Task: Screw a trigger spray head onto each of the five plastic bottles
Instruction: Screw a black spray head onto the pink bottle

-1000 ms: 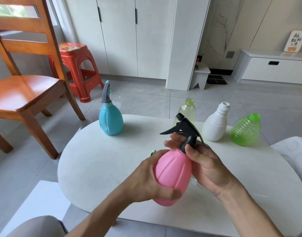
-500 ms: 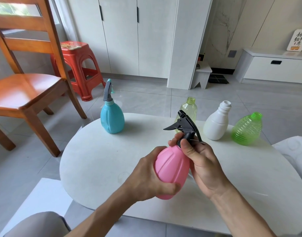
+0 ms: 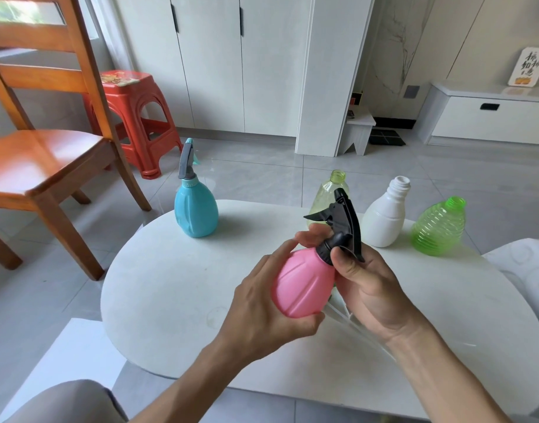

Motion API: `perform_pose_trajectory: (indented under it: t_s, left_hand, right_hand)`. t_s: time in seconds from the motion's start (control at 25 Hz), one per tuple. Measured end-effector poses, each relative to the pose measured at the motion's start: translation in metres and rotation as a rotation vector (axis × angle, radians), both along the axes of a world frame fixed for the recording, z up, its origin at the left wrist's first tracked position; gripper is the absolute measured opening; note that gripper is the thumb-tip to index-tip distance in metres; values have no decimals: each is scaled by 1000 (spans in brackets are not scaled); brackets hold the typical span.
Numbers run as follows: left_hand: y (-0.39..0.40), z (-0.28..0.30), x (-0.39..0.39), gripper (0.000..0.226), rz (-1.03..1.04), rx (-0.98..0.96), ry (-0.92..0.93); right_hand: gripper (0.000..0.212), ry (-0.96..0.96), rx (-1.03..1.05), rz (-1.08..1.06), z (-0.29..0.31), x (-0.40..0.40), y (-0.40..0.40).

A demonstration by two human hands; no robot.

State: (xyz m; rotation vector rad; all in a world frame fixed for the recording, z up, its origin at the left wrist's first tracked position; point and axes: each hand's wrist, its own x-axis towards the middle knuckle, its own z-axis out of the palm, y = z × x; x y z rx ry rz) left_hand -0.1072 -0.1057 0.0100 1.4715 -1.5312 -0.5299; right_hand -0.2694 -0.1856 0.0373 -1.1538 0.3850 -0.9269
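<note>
A pink bottle (image 3: 303,285) is held tilted above the white table (image 3: 176,288), gripped around its body by my left hand (image 3: 262,306). A black trigger spray head (image 3: 343,222) sits on its neck, and my right hand (image 3: 366,285) pinches the head's black collar. At the table's far edge stands a blue bottle (image 3: 196,209) with a grey spray head on it. A pale yellow-green bottle (image 3: 327,193), a white bottle (image 3: 385,218) and a ribbed green bottle (image 3: 439,228) stand behind, all with bare open necks.
Clear thin tubes (image 3: 347,315) lie on the table under my right hand. A wooden chair (image 3: 39,160) and a red plastic stool (image 3: 134,114) stand to the left on the tiled floor. A white cushion (image 3: 527,270) is at the right edge.
The pink bottle has tipped a little more to the right, and my right thumb and fingers have shifted around the black collar. The bottles on the table have not moved.
</note>
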Motion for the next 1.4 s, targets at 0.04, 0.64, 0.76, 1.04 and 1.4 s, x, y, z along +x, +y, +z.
perform_pose_trajectory:
  t_s: [0.04, 0.64, 0.76, 1.04, 1.4]
  left_hand:
    - [1, 1, 0, 99, 0, -6, -14]
    - [1, 2, 6, 77, -281, 186, 361]
    - [0, 1, 4, 77, -257, 183, 356]
    - [0, -3, 3, 80, -206, 162, 316]
    - [-3, 8, 14, 82, -165, 187, 293]
  right_hand:
    - [40, -5, -7, 22, 1, 0, -1]
    - [26, 109, -88, -123, 6, 7, 19]
    - [29, 113, -91, -180, 6, 9, 21]
    - [32, 124, -71, -241, 4, 13, 22]
    - [41, 195, -151, -180, 13, 22, 15]
